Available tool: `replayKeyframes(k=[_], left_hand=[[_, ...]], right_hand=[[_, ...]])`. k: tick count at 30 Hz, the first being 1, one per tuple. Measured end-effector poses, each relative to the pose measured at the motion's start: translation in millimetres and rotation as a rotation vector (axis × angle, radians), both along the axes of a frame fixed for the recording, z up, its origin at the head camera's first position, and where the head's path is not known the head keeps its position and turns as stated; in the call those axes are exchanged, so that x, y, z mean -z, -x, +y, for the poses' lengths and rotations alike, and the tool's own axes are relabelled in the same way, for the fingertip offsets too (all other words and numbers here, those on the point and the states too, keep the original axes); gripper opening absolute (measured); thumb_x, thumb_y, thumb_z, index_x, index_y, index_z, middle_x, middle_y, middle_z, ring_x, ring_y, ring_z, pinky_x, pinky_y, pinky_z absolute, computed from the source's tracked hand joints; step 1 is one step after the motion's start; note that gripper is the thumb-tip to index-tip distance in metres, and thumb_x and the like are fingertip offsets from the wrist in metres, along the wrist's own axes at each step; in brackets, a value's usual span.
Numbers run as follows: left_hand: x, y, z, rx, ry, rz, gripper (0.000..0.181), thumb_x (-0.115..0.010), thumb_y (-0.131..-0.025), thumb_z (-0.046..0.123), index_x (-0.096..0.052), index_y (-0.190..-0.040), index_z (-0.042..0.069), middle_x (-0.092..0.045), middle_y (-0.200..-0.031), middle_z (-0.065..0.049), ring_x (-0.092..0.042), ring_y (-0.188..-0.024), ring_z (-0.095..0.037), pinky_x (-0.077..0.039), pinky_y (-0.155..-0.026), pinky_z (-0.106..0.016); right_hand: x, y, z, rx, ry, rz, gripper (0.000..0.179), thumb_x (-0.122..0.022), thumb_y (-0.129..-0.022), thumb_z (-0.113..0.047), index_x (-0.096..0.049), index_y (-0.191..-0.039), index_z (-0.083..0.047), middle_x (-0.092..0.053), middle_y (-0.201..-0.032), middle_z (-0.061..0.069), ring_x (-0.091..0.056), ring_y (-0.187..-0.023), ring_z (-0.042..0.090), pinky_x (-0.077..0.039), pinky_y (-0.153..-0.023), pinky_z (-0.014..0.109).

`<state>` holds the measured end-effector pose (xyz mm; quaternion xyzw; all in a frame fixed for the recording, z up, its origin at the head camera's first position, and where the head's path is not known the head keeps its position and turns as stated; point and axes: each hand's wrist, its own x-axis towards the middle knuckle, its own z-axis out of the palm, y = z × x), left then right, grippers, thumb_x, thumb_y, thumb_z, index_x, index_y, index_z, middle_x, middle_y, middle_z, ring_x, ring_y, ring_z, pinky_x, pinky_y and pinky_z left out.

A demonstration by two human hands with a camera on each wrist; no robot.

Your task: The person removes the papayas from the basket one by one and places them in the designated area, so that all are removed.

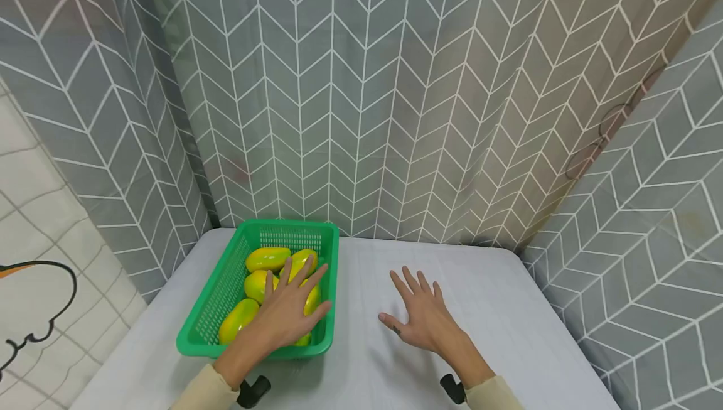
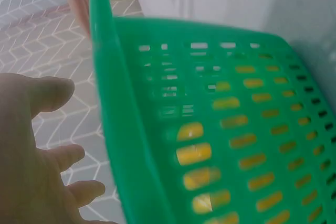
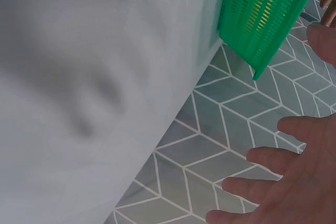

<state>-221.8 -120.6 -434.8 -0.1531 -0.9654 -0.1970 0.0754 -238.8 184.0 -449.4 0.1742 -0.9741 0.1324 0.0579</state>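
A green plastic basket (image 1: 198, 316) with slotted walls stands on the left part of the table, holding several yellow mango-like fruits (image 1: 240, 320). Above the basket, the left hand (image 1: 290, 312) spreads its fingers, palm down, partly hiding the fruits at the right side. In the left wrist view that hand (image 2: 37, 145) appears beside the basket's rim (image 2: 118, 103), holding nothing. To the right of the basket, the right hand (image 1: 423, 316) hovers over the table with fingers spread and nothing in its grasp. The right wrist view shows this hand (image 3: 304, 177) with its fingers apart.
A white-covered table (image 1: 497, 334) lies under both hands. Grey curtains (image 1: 350, 96) with white chevron lines hang behind it and along its sides. White tile-patterned cloth (image 1: 51, 221) shows at the far left.
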Motion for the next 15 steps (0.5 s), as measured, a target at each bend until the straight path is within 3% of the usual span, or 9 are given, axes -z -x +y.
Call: replayKeyframes(k=[4, 10, 15], left_hand=[[-0.2, -2.6, -11.8, -0.012, -0.030, -0.010, 0.072, -0.056, -0.104, 0.057, -0.036, -0.167, 0.026, -0.025, -0.178, -0.010, -0.010, -0.164, -0.052, -0.007, -0.118, -0.087], [-11.4, -1.8, -37.3, -0.033, -0.054, 0.017, 0.072, -0.053, -0.106, 0.058, -0.040, -0.165, 0.019, -0.029, -0.175, -0.016, -0.017, -0.159, -0.059, -0.009, -0.115, -0.089], [-16.8, 3.3, -64.6, -0.045, -0.123, 0.011, 0.068, -0.059, -0.107, 0.044, -0.042, -0.162, 0.007, -0.031, -0.171, -0.027, -0.019, -0.154, -0.067, -0.016, -0.110, -0.092]], right_hand=[[2.6, -1.3, 0.7, 0.001, 0.002, -0.015, 0.087, -0.066, -0.096, -0.062, -0.037, -0.166, -0.020, -0.033, -0.173, 0.018, -0.031, -0.158, 0.053, -0.023, -0.120, 0.081], [1.8, 2.8, 0.4, -0.023, 0.002, -0.009, 0.088, -0.062, -0.097, -0.065, -0.036, -0.166, -0.018, -0.035, -0.172, 0.019, -0.032, -0.158, 0.052, -0.025, -0.120, 0.079], [-0.6, 5.9, 2.4, -0.020, 0.005, -0.016, 0.087, -0.065, -0.097, -0.061, -0.036, -0.167, -0.018, -0.035, -0.173, 0.018, -0.031, -0.159, 0.051, -0.025, -0.121, 0.078]])
